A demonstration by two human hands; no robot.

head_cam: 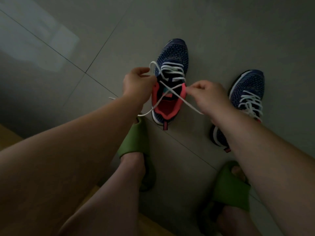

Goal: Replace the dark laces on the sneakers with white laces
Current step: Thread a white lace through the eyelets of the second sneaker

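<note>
Both arms reach forward and down from the bottom of the view, forearms bare, wrists angled in toward each other over the nearer sneaker [170,79]. The left hand [136,82] is curled, thumb and fingers pinching the white lace [167,90] up near a loop that arcs just above its knuckles. The right hand [207,94] is curled too, fingertips nipping the other run of the same lace right at the pink collar edge. So neither hand is spread, both are pinched on lace.

Between the two grips the lace strands cross in an X over the shoe's open mouth. One tail runs down past the left wrist, the other slides under the right hand's heel. Beyond the grips, toward the toe, the lace is already threaded through the eyelets in a few white rows.

Count: two sneakers, both navy knit with pink lining. The second sneaker [245,99] sits just outside the right hand, partly hidden by that forearm, also wearing white lacing [252,103]. Two green slides, a left one [136,138] below the left wrist and a right one [230,183] under the right forearm, both on the person's feet. Everything's on a grey tiled floor [221,23].
</note>
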